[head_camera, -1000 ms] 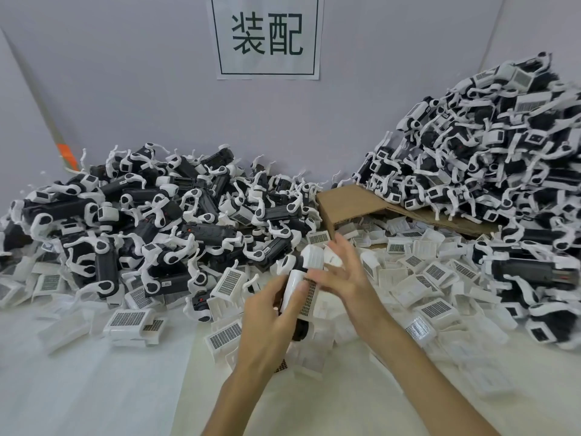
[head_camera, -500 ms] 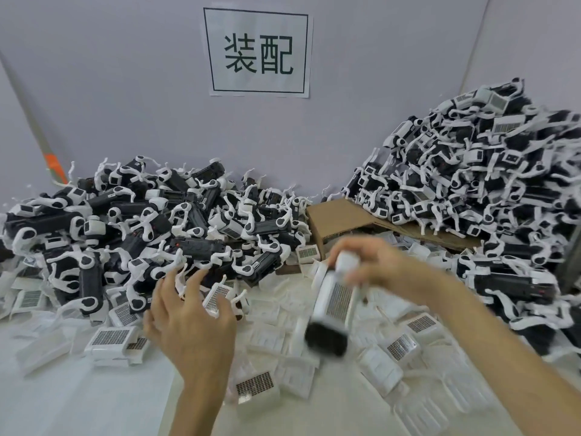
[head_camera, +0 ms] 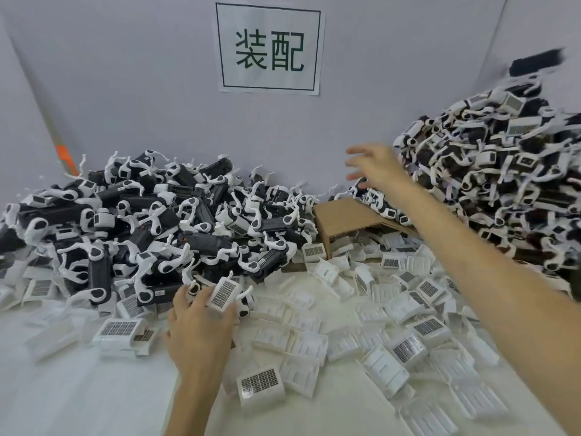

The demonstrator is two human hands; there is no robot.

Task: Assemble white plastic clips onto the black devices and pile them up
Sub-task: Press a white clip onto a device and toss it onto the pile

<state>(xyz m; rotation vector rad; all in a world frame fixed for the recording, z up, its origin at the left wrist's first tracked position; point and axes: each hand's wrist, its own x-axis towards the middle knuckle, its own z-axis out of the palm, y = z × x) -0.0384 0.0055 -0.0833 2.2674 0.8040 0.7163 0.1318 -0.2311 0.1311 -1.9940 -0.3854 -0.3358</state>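
A: Nearest, the bench is strewn with loose clips. White, thin-walled plastic that looks light. Likely to flex a little and crack if forced.
B: Left grip?
A: Curled round one grid-faced clip at the near edge of the left heap. Fingers on its sides, which seems the right hold, since the flat face would slide.
B: What's in the heap?
A: Black devices with white arms, tangled. Rigid, and heavier than the clips by the look. The arms will snag, so they're better taken by the black body.
B: Behind that?
A: Cardboard mid-bench. Beyond it the right grip is in the air, fingers spread, holding nothing, just beside the right pile.
B: Finished ones?
A: Likely, as clips show on many. A blurred black shape hangs over the top, probably a device. Sign on the wall.
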